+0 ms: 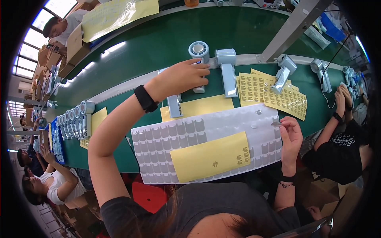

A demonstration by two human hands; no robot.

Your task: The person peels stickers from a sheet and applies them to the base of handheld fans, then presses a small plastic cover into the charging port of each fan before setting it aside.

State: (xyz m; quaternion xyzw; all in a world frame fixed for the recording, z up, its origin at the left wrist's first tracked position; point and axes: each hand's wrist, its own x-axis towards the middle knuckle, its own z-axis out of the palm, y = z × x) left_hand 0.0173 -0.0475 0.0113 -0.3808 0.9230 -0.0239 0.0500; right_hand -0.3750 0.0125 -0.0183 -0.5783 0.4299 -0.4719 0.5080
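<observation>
My left hand (179,80), with a black band on its wrist, reaches across and grips the handle of a light-blue handheld fan (199,49). The fan's round head points up past my fingers, which hide part of the handle. At the right, my right hand (291,135) pinches a small grey sticker (276,124) between thumb and finger. Below both hands lies a large white sheet of grey stickers (154,158), with bare patches at its upper right. A yellow label sheet (206,158) with few labels left lies on top of it.
Beside my left hand lie another handheld fan (228,73) and one partly under my forearm (174,106). Yellow label sheets (285,99) carry a fan (284,73). Several fans stand in a row (75,119) at left. A metal post (295,29) rises at right. Co-workers sit on both sides.
</observation>
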